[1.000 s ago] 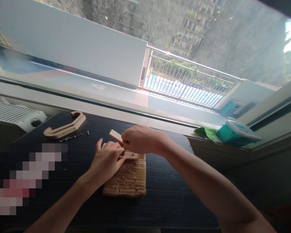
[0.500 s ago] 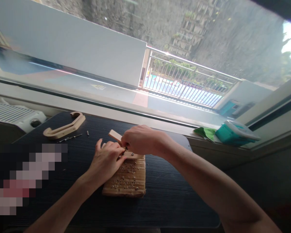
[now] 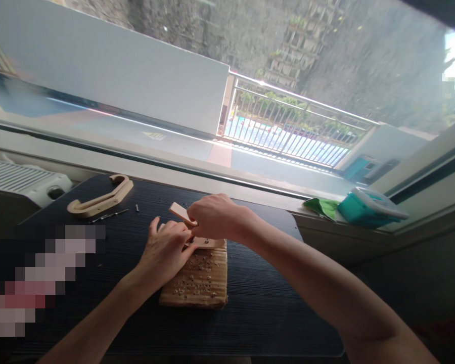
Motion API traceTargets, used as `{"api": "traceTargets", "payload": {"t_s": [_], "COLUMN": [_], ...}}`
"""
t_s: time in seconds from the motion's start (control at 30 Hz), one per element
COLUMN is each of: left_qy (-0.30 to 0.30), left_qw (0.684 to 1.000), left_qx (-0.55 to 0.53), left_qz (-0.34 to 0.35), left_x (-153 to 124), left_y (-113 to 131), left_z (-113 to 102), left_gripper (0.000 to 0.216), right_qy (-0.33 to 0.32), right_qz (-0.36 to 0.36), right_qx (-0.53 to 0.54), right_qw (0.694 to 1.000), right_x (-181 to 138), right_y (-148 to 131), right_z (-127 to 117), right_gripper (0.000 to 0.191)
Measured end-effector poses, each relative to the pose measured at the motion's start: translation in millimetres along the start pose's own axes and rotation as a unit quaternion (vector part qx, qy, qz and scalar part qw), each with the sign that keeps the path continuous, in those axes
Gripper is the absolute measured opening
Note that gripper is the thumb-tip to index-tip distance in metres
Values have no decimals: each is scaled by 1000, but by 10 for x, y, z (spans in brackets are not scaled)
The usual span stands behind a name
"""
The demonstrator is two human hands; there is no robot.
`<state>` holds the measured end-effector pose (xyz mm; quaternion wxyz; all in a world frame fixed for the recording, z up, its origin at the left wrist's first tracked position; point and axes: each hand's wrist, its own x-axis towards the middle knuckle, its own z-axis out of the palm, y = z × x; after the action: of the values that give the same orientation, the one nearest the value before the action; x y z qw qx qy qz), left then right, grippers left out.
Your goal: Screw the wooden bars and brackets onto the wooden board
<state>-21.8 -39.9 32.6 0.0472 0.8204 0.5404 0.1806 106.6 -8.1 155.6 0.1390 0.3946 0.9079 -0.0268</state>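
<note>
My left hand (image 3: 165,250) presses its curled fingers on a light wooden piece (image 3: 208,243) that lies across the far edge of a pitted cardboard block (image 3: 197,280) on the dark table (image 3: 269,313). My right hand (image 3: 212,217) is closed in a pinch just above that piece, beside the left fingertips. What it pinches is too small to name. A flat wooden end (image 3: 179,211) sticks out from under the right hand toward the left.
A curved wooden hook-shaped part (image 3: 100,199) lies at the table's far left, with thin metal bits (image 3: 109,216) beside it. A teal box (image 3: 369,207) and green cloth (image 3: 322,207) sit on the window sill at right. A white radiator (image 3: 23,179) stands left.
The right hand has shifted slightly up and left over the wooden piece. The left hand and the block stay in place.
</note>
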Motion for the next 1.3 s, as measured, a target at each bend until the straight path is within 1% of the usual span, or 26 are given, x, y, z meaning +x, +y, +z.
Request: {"api": "traceTargets", "payload": {"t_s": [0.17, 0.33, 0.4, 0.53, 0.63, 0.73, 0.8, 0.9, 1.03, 1.3], "left_qy": [-6, -5, -3, 1, 0, -1, -1, -3, -7, -10], "left_qw": [1000, 1000, 1000, 1000, 1000, 1000, 1000, 1000, 1000, 1000], "left_qx": [-11, -13, -10, -1, 3, 1, -1, 1, 8, 9], "left_qz": [0, -2, -1, 2, 2, 0, 1, 4, 1, 1], "left_x": [-2, 3, 2, -4, -8, -12, -15, -14, -3, -1], "left_y": [-9, -16, -18, -22, -21, -18, -18, -16, -8, -26], "left_z": [-10, -7, 0, 12, 9, 2, 0, -1, -6, 10], "left_gripper": [12, 11, 11, 11, 11, 11, 12, 14, 14, 13], "right_qy": [-28, -7, -3, 10, -4, -32, -35, -18, -9, 42], "right_qz": [-32, -57, -49, -17, 8, 3, -6, -28, -47, -19], "right_qx": [-16, -13, -6, 9, 3, -7, -7, -3, 1, 38], "right_qw": [999, 998, 999, 1000, 1000, 999, 999, 999, 999, 998], "right_x": [-32, 40, 62, 54, 13, -50, -91, -116, -63, 62], "right_y": [-61, -19, 18, 52, 24, -14, -30, -39, -23, 32], "right_z": [-132, -42, 8, 43, -5, -98, -156, -190, -132, 30], "right_gripper": [22, 23, 25, 22, 23, 24, 24, 23, 21, 24]}}
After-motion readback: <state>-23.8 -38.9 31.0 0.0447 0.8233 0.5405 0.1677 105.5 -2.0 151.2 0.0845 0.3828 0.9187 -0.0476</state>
